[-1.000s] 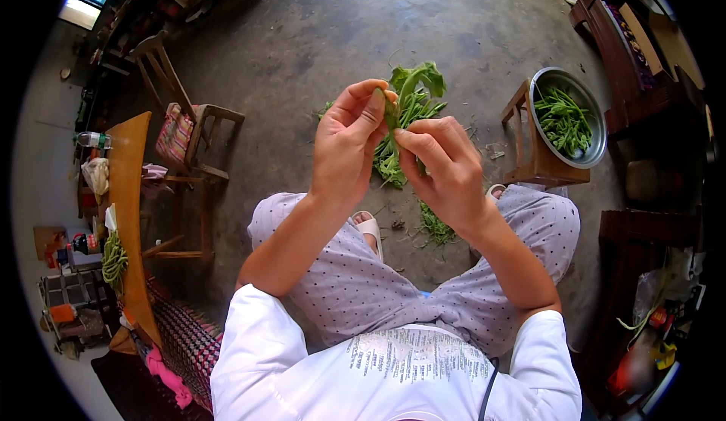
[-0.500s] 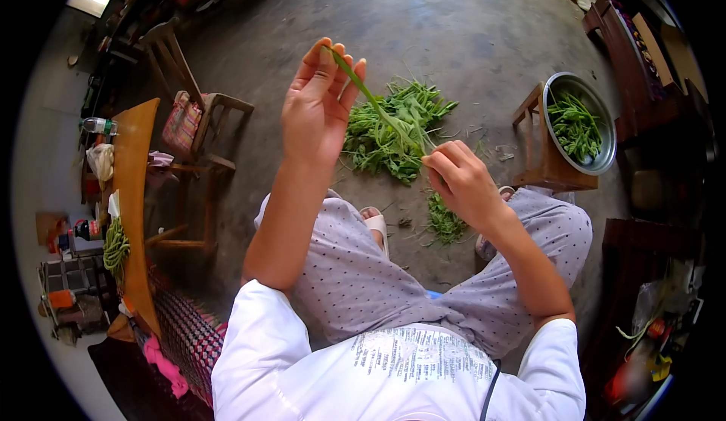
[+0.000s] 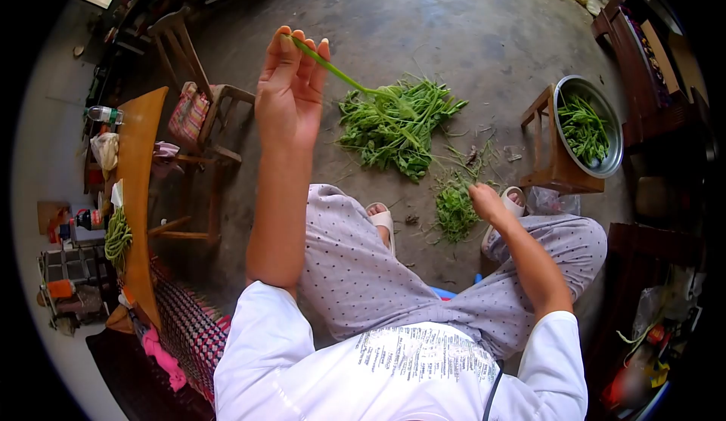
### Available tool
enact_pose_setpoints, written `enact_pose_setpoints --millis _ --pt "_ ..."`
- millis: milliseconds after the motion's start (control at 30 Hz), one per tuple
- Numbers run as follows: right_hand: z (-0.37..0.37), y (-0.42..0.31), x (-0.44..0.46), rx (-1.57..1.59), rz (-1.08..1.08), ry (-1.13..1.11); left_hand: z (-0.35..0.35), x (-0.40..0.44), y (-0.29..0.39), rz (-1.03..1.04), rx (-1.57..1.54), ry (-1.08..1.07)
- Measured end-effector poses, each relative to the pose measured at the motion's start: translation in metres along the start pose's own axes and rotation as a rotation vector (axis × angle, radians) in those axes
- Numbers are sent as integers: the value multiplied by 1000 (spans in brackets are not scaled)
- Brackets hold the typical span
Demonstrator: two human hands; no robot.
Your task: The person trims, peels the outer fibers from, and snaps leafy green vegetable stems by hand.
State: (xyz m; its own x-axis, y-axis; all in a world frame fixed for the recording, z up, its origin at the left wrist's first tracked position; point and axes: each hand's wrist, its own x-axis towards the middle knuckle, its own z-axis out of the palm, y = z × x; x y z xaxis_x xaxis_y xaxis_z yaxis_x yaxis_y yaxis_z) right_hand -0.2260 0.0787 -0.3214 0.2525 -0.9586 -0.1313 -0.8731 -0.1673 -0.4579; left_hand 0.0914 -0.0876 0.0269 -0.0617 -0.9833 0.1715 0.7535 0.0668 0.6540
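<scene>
Raised at the upper left, my left hand (image 3: 291, 92) pinches the end of a green stem (image 3: 333, 67) between thumb and fingers. The stem slants down to the right, its leafy end overlapping a large heap of leafy greens (image 3: 397, 130) on the floor. My right hand (image 3: 488, 200) is low, its fingers closed beside a smaller pile of green scraps (image 3: 456, 211); whatever is in it is too small to make out. A metal basin (image 3: 618, 145) with green stems in it stands at the right on a wooden stool (image 3: 556, 171).
A wooden chair (image 3: 214, 111) and a wooden table (image 3: 141, 156) holding a bundle of long beans (image 3: 117, 236) stand at the left. Dark wooden furniture (image 3: 631, 81) lines the right. My sandalled feet are on the floor near the scraps.
My left hand has moved up and left with the stem. My right hand has come away from the stem and moved down and right to the small pile. The view has shifted slightly.
</scene>
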Motion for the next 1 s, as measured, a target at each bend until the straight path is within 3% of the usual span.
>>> enact_pose_setpoints --millis 33,100,233,300,400,467,567,633,800,900,1000 --pt "13 17 -5 -1 -1 3 1 0 2 22 14 6" --pt "26 35 -9 -180 133 -476 2 -1 6 47 30 14" --pt "17 31 -4 2 95 -487 5 -7 5 42 73 -63" --pt "-11 3 11 30 288 -457 9 -11 3 41 88 -86" --pt "-85 -67 33 -48 77 -137 15 -19 -1 34 136 -111" --pt "-141 -118 51 346 -238 270 19 -26 -6 -13 196 -170" --pt "-231 -204 45 498 -322 541 37 -38 -17 -37 248 -134" --pt "-251 -229 42 532 -352 619 43 -44 -24 -70 233 -144" --pt "-246 -225 43 1022 -249 321 53 -54 -33 -133 204 -203" --pt "-245 -214 38 1241 -209 233 56 -55 -36 -176 472 -252" --pt "-250 -209 31 1475 -193 139 49 -55 -44 -395 534 -332"
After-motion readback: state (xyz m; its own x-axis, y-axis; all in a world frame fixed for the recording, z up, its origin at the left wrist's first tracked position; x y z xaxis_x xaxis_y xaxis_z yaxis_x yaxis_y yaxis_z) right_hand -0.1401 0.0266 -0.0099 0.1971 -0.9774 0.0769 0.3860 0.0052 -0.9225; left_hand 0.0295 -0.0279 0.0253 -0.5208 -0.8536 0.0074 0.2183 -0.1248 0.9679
